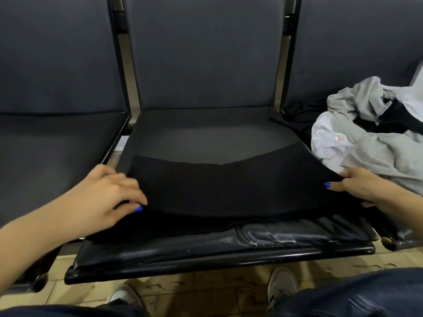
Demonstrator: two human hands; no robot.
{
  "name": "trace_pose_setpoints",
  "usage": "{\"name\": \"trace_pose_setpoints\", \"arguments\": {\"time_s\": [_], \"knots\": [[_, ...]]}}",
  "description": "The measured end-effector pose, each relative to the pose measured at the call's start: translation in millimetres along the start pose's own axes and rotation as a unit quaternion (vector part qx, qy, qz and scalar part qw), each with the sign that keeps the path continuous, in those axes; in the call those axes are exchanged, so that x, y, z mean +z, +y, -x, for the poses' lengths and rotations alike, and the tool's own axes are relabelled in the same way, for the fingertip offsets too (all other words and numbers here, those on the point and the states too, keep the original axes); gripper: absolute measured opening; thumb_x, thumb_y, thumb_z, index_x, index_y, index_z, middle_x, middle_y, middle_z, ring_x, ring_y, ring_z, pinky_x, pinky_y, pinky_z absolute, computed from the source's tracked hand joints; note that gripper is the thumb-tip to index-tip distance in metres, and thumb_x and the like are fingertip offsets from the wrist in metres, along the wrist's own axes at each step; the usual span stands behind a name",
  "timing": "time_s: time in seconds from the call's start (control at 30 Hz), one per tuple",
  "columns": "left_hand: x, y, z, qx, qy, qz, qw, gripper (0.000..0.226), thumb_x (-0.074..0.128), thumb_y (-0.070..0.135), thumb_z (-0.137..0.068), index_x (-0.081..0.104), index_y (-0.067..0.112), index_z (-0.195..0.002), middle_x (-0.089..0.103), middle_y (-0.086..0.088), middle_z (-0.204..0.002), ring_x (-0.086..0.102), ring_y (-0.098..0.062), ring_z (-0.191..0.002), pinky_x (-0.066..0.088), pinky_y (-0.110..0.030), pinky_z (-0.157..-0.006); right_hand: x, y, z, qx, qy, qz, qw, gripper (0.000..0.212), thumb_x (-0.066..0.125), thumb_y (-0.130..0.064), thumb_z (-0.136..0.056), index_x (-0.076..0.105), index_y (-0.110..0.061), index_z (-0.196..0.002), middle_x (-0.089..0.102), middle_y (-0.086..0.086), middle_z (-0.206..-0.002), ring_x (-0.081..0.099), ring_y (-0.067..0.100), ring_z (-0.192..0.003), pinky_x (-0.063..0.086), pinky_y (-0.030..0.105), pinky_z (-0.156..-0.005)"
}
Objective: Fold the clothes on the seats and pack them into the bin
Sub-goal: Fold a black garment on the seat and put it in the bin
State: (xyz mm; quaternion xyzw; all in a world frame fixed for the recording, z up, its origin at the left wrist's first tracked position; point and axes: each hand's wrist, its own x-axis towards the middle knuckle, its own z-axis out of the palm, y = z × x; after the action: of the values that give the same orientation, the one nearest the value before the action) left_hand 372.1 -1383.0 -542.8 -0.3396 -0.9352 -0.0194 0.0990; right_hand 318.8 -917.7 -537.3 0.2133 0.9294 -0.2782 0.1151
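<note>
Black fabric, a garment (229,191) folded across the middle seat (206,248), is pinched at both ends: the left hand (107,193) grips its left edge, the right hand (364,186) its right edge, fingers curled on the cloth. Beyond, unfolded grey, white and black clothes (375,133) lie heaped on the right seat.

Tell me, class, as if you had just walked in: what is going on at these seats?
A person is folding a black garment on the middle seat. The left hand pinches its left edge and the right hand grips its right edge, holding up the top layer of the fabric. On the seat to the right lies an unfolded pile of grey, white and black clothes. No bin is in view.
</note>
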Motion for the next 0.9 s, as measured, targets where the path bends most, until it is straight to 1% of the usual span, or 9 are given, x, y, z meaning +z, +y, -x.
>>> {"name": "trace_pose_setpoints", "arguments": {"time_s": [0.13,0.27,0.4,0.47,0.57,0.63,0.7,0.77,0.9], "knots": [[4.6,3.7,1.3,-0.007,-0.069,0.099,0.993,0.029,0.029,0.079,-0.079,0.052,0.062,-0.084,0.057,0.036,-0.084,0.050,0.016,-0.083,0.017,-0.008,-0.090,-2.7,0.6,-3.9,0.001,0.008,-0.006,1.000,0.025,0.067,-0.018,-0.088,0.056,-0.001,-0.074,0.047,0.009,-0.060,0.044,0.023,-0.052,0.031,0.023,-0.048],[7.0,9.2,-10.1,-0.026,-0.197,0.114,0.973,0.050,0.018,0.091,-0.061,0.055,0.059,-0.073,0.052,0.038,-0.096,0.053,0.011,-0.089,0.033,-0.012,-0.079,-1.9,1.1,-4.9,0.002,-0.011,-0.050,0.999,0.019,0.066,-0.011,-0.085,0.062,-0.001,-0.070,0.060,0.013,-0.063,0.056,0.028,-0.057,0.041,0.027,-0.053],[9.1,10.7,-22.4,-0.090,-0.100,0.196,0.971,0.067,0.017,0.092,-0.067,0.061,0.042,-0.066,0.058,0.017,-0.077,0.058,0.001,-0.074,0.045,-0.016,-0.068,-7.5,-0.4,-1.0,0.009,-0.038,-0.079,0.996,0.013,0.066,-0.007,-0.082,0.069,0.005,-0.082,0.070,0.026,-0.079,0.066,0.042,-0.079,0.053,0.045,-0.075],[10.8,6.2,-29.5,-0.101,-0.043,0.139,0.984,0.057,0.026,0.082,-0.077,0.064,0.040,-0.079,0.055,0.017,-0.076,0.054,0.001,-0.076,0.047,-0.019,-0.073,-11.9,0.9,0.9,0.023,-0.068,-0.090,0.993,0.015,0.066,-0.006,-0.082,0.069,0.007,-0.089,0.070,0.027,-0.086,0.067,0.042,-0.081,0.053,0.045,-0.077],[20.2,5.2,-37.4,-0.126,-0.028,0.076,0.989,0.038,0.049,0.050,-0.091,0.063,0.030,-0.120,0.059,0.012,-0.119,0.050,-0.005,-0.108,0.039,-0.028,-0.103,-18.7,5.0,1.8,0.054,-0.094,-0.138,0.984,0.019,0.065,-0.004,-0.081,0.067,0.006,-0.098,0.071,0.025,-0.085,0.068,0.032,-0.063,0.055,0.034,-0.058],[27.7,6.3,-42.5,-0.141,-0.103,0.069,0.982,0.077,0.022,0.077,-0.081,0.041,0.033,-0.141,0.032,0.011,-0.150,0.030,-0.014,-0.140,0.014,-0.029,-0.116,-21.9,6.8,2.3,0.073,-0.078,-0.199,0.974,0.015,0.061,-0.001,-0.083,0.065,0.005,-0.096,0.071,0.021,-0.074,0.067,0.027,-0.051,0.055,0.031,-0.047],[36.7,7.2,-45.4,-0.211,-0.253,0.052,0.943,0.092,-0.007,0.086,-0.070,0.008,0.041,-0.149,-0.007,0.017,-0.153,-0.007,-0.013,-0.146,-0.008,-0.039,-0.117,-23.6,7.2,7.4,0.094,-0.063,-0.255,0.960,0.009,0.057,0.002,-0.085,0.063,0.003,-0.090,0.070,0.017,-0.064,0.065,0.024,-0.045,0.054,0.030,-0.041],[40.9,8.4,-51.2,-0.277,-0.357,0.040,0.891,0.071,0.002,0.073,-0.087,-0.009,0.040,-0.148,-0.022,0.011,-0.155,-0.023,-0.017,-0.143,-0.016,-0.045,-0.115,-22.7,9.4,11.7,0.113,-0.071,-0.268,0.954,0.012,0.056,0.002,-0.085,0.063,0.005,-0.094,0.070,0.019,-0.070,0.066,0.026,-0.047,0.055,0.033,-0.043],[33.0,16.4,-57.4,-0.310,-0.392,0.021,0.866,0.075,0.009,0.071,-0.089,-0.016,0.032,-0.148,-0.025,0.004,-0.156,-0.025,-0.024,-0.143,-0.015,-0.049,-0.116,-25.3,10.2,17.8,0.122,-0.061,-0.311,0.941,0.015,0.057,-0.003,-0.087,0.063,-0.002,-0.101,0.063,0.013,-0.075,0.056,0.014,-0.036,0.044,0.019,-0.033]]}}
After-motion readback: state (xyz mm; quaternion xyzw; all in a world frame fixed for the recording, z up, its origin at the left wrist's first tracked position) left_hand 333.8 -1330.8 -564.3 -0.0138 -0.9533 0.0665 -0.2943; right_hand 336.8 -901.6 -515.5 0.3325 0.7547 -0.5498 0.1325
